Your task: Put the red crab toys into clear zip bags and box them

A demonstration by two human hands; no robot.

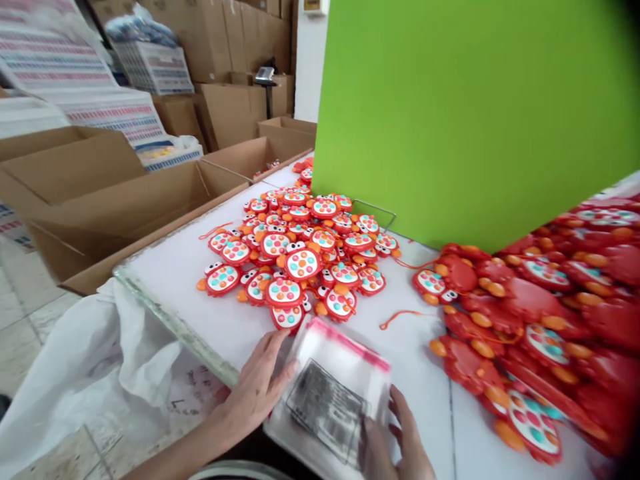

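Note:
My left hand (257, 387) grips the left edge of a stack of clear plastic bags (320, 400), its thumb lying over the top. The bags have a pink strip along the far end and a black printed panel in the middle. Around their right edge my right hand (400, 440) is curled, slightly blurred. The stack is held tilted at the table's near edge. Just beyond it lies a pile of red crab-shaped toys (300, 263) with white bellies, coloured dots and orange claws.
A larger heap of red toys (540, 307) covers the table's right side. A green board (450, 120) stands behind, near a bent wire (375, 208). Open cardboard boxes (150, 207) adjoin the table's left edge. White plastic sheeting (120, 360) hangs below. A loose orange cord (400, 317) lies on the table.

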